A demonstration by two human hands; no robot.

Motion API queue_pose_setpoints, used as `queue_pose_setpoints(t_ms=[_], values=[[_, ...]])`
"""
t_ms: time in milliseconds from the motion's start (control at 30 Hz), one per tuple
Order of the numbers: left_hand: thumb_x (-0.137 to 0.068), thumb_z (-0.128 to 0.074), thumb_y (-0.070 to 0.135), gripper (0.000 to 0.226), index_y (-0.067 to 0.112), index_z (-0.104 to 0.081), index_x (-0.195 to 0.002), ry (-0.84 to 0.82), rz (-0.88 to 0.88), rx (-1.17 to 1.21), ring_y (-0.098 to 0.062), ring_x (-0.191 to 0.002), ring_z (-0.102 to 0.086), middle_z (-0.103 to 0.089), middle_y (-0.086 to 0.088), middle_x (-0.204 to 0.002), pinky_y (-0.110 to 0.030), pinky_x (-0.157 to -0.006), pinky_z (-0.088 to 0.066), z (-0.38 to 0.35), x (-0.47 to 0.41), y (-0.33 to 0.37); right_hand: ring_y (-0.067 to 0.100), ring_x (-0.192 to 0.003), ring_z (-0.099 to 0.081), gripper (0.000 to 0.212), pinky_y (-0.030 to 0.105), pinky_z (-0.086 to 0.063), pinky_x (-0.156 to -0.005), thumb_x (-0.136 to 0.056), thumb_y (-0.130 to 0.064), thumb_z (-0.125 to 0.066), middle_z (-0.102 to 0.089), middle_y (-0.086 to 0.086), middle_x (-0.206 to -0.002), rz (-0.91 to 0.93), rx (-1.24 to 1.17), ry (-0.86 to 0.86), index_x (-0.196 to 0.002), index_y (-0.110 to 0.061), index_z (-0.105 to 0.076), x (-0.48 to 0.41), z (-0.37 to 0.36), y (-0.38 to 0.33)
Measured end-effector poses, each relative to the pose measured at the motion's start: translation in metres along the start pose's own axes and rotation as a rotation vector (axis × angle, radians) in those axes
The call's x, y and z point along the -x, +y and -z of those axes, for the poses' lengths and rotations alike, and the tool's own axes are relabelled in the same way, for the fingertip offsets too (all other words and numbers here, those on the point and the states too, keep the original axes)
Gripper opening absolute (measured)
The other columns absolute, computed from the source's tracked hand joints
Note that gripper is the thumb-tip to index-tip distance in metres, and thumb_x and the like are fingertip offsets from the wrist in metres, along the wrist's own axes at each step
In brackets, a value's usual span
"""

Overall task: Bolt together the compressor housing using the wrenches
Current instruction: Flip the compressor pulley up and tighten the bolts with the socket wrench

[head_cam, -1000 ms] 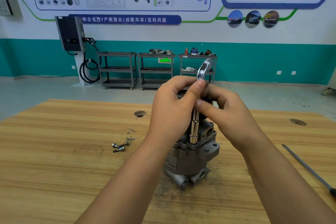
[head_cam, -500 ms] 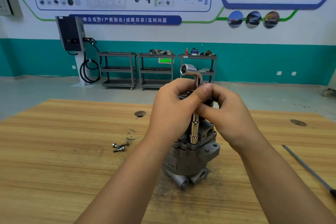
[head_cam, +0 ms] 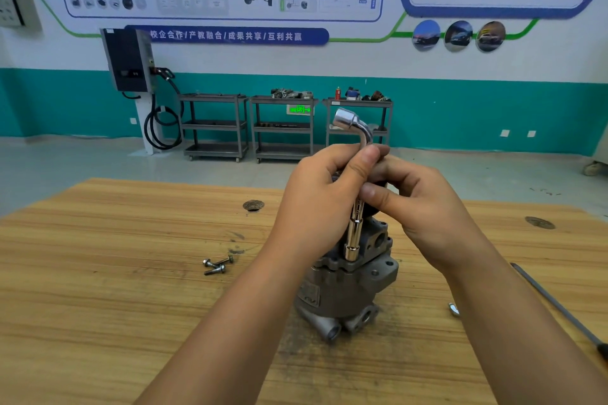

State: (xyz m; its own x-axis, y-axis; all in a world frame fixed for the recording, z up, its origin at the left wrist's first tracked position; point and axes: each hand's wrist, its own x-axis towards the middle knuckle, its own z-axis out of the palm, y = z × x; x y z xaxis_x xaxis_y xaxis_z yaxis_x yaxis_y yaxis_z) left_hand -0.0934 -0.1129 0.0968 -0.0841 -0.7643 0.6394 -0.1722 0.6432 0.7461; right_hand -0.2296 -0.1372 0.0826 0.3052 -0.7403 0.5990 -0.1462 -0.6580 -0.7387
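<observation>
Here left hand [head_cam: 316, 207] and right hand [head_cam: 424, 207] pinch the chrome L-shaped wrench [head_cam: 353, 235], upright on the grey compressor housing [head_cam: 342, 289]

Single head view, close above table [head_cam: 98, 306], facing forward-down toward far wall [head_cam: 460, 108].

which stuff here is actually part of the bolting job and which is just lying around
In use: chrome L-shaped socket wrench, gripped by left hand and right hand; grey cast-metal compressor housing; two loose silver bolts, likely next.
Lying about: long dark metal rod at right; grey shelf trolleys; black wall charger.
</observation>
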Motion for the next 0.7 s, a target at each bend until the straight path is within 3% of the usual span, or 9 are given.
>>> queue_pose_setpoints(t_ms=[133, 233, 367, 433, 533, 700], values=[[-0.081, -0.070, 0.019, 0.009, 0.027, -0.068, -0.079, 0.128, -0.020, 0.095, 0.000, -0.075, -0.066, -0.070, 0.013, -0.075, -0.015, -0.067, -0.051, 0.002, -0.001, -0.001, 0.026, -0.083, -0.058, 0.021, 0.046, -0.051, -0.080, -0.075, -0.030, -0.072, -0.061, 0.001, -0.077, 0.017, 0.003, 0.059, -0.074, -0.014, -0.059, 0.001, -0.005, -0.002], [-0.074, -0.076, 0.013, 0.017, 0.026, -0.065, -0.072, 0.148, -0.026, 0.132, 0.003, -0.065, -0.063, -0.067, 0.015, -0.066, -0.010, -0.060, -0.048, 0.002, -0.001, -0.001, 0.023, -0.087, -0.060, 0.031, 0.048, -0.051, -0.084, -0.076, -0.027, -0.072, -0.065, 0.008, -0.085, 0.019, 0.039, 0.096, -0.088, -0.001, -0.061, 0.001, -0.009, -0.003], [-0.075, -0.076, 0.015, 0.016, 0.025, -0.064, -0.075, 0.200, -0.035, 0.103, 0.002, -0.066, -0.063, -0.067, 0.016, -0.067, -0.012, -0.061, -0.050, 0.000, 0.000, -0.001, 0.009, -0.082, -0.061, 0.024, 0.029, -0.051, -0.076, -0.075, -0.027, -0.073, -0.067, -0.005, -0.082, 0.007, 0.104, 0.135, -0.088, -0.008, -0.064, 0.000, -0.012, -0.004], [-0.078, -0.074, 0.016, 0.013, 0.026, -0.066, -0.076, 0.212, -0.039, 0.071, 0.001, -0.069, -0.064, -0.068, 0.015, -0.068, -0.014, -0.064, -0.051, 0.000, 0.000, -0.003, 0.009, -0.089, -0.061, 0.019, 0.033, -0.051, -0.081, -0.079, -0.028, -0.069, -0.069, -0.007, -0.088, -0.008, 0.117, 0.091, -0.092, -0.014, -0.068, 0.000, -0.011, -0.007], [-0.082, -0.070, 0.015, 0.014, 0.028, -0.067, -0.077, 0.213, -0.029, 0.077, 0.000, -0.071, -0.065, -0.069, 0.014, -0.069, -0.015, -0.067, -0.051, 0.001, 0.000, -0.003, 0.016, -0.108, -0.058, 0.017, 0.046, -0.046, -0.094, -0.089, -0.013, -0.060, -0.070, -0.006, -0.102, -0.011, 0.146, -0.019, -0.098, -0.023, -0.071, 0.001, -0.005, -0.009], [-0.087, -0.064, 0.016, 0.011, 0.024, -0.070, -0.087, 0.160, 0.002, 0.071, -0.005, -0.081, -0.067, -0.072, 0.007, -0.081, -0.021, -0.075, -0.054, 0.002, 0.001, -0.001, 0.015, -0.090, -0.061, 0.010, 0.041, -0.049, -0.085, -0.084, -0.011, -0.065, -0.069, -0.006, -0.086, -0.042, 0.101, 0.019, -0.086, -0.018, -0.071, 0.000, -0.003, -0.010]])
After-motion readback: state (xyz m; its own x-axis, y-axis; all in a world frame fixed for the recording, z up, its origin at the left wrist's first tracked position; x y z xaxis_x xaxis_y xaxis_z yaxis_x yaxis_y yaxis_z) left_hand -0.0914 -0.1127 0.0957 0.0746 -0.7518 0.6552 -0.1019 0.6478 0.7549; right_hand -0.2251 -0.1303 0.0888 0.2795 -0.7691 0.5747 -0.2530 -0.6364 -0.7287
